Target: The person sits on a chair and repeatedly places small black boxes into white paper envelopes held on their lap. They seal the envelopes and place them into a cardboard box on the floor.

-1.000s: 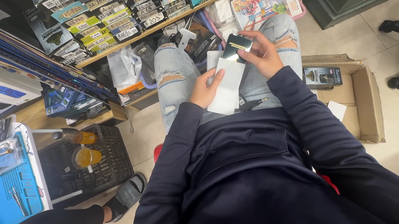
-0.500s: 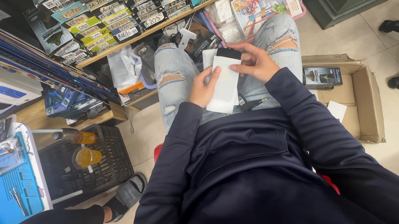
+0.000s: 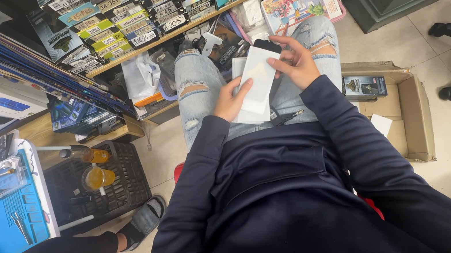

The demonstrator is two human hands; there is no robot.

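Note:
I sit with a white flat packet (image 3: 257,81) held over my lap, between my knees in torn light jeans. My left hand (image 3: 228,102) grips the packet's lower left edge. My right hand (image 3: 294,64) holds its upper right side, fingers curled over it, with a dark flat object (image 3: 267,45) showing just behind the packet's top. More white sheets lie under the packet on my thighs. A small dark tool (image 3: 284,117) rests on my lap below them.
A shelf of labelled flat boxes (image 3: 130,17) runs ahead, with bags beneath. An open cardboard box (image 3: 409,114) sits on the floor at right. A black crate (image 3: 99,183) with two amber bottles and a blue work mat (image 3: 0,220) stand left. Another person's leg and sandal (image 3: 139,222) are near.
My right hand has brought the dark object down behind the white packet and now rests on the packet's upper edge. The left hand has kept its hold.

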